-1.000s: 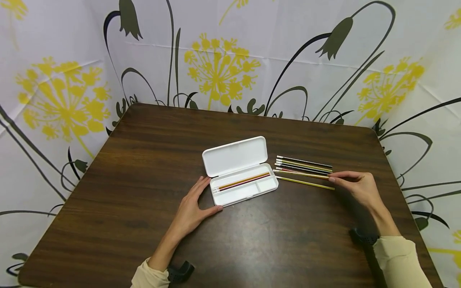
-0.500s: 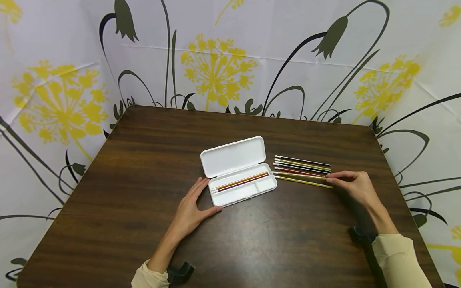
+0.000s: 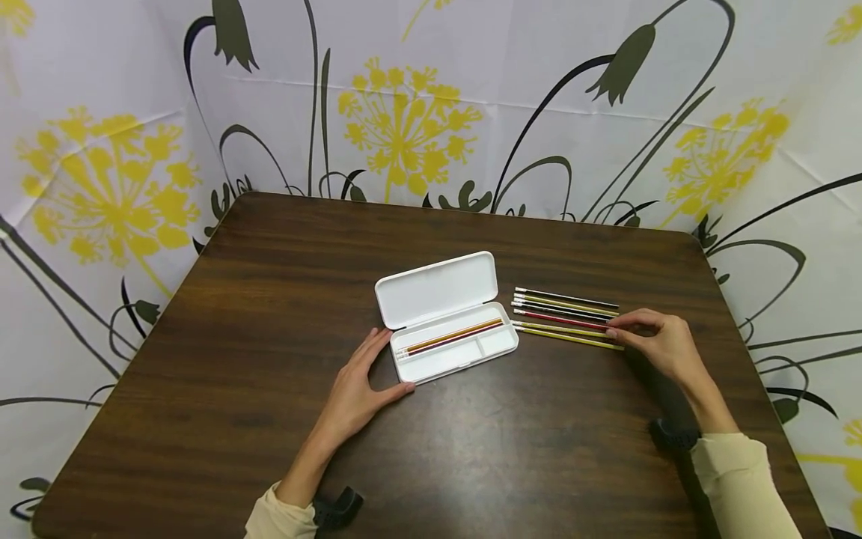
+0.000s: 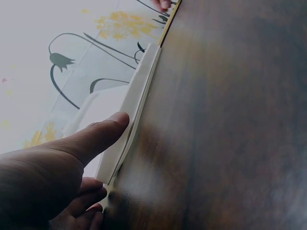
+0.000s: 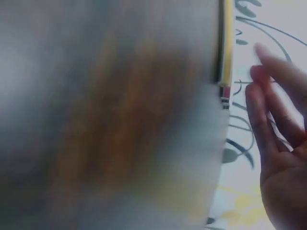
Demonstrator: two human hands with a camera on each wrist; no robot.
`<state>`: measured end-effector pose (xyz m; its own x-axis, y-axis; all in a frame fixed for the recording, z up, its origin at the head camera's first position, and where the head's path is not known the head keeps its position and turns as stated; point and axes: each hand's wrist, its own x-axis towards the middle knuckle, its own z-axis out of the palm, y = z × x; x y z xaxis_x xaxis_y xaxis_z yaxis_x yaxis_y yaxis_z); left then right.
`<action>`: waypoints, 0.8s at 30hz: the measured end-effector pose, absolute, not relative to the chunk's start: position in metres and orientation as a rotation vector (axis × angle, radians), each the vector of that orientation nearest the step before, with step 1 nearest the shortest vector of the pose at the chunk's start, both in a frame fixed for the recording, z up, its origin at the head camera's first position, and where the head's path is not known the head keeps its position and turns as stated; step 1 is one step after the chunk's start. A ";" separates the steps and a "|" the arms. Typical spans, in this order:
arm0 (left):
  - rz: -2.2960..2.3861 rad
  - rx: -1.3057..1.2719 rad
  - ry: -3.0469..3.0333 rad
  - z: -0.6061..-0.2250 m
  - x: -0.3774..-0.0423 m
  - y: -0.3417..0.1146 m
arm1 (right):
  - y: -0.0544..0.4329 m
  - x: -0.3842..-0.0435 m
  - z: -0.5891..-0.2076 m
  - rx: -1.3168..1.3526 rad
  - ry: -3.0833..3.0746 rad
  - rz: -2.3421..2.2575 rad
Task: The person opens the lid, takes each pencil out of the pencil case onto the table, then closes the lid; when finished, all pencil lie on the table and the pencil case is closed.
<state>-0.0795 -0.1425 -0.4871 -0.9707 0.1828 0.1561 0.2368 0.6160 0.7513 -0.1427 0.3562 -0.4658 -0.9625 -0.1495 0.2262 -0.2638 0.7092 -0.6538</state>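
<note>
A white pencil case (image 3: 444, 374) lies unlatched on the table, lid raised, with a few orange and dark red pencils (image 3: 447, 339) inside. My left hand (image 3: 353, 393) steadies its left end, the thumb (image 4: 103, 134) against the front wall. To the right of the case lies a row of pencils. Two yellow pencils (image 3: 566, 337) are side by side in front, a red pencil (image 3: 559, 320) lies behind them, and several black and yellow pencils (image 3: 566, 300) are at the back. My right hand (image 3: 663, 344) hovers by the red pencil's right end, fingertips apart from the pencils in the right wrist view.
The dark wood table (image 3: 269, 299) backs onto a patterned curtain (image 3: 283, 97). A narrow divider (image 3: 480, 346) splits off a small compartment at the case's right end. A black wrist camera (image 3: 673, 434) sits below each wrist.
The right hand has slid a yellow pencil forward beside the other yellow one and let it go. It has shifted back to the red pencil's end. The left hand keeps its place.
</note>
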 end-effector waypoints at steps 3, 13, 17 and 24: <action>-1.303 -0.359 -2.768 -0.486 -0.080 -0.142 | 0.342 -0.150 -0.457 0.385 -2.751 1.089; -1.303 -0.360 -2.772 -0.489 -0.079 -0.142 | 0.238 -0.191 -0.449 0.844 -2.732 1.162; -1.307 -0.360 -2.768 -0.489 -0.078 -0.142 | 0.211 -0.202 -0.452 0.927 -2.749 1.203; -1.297 -0.367 -2.762 -0.486 -0.079 -0.143 | 0.196 -0.210 -0.454 1.067 -2.779 1.145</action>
<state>-0.0785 -0.1428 -0.4863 -0.9692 0.1860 0.1617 0.2432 0.6158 0.7495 -0.2098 0.1963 -0.4543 -0.7751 -0.5998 0.1986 -0.5656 0.5186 -0.6412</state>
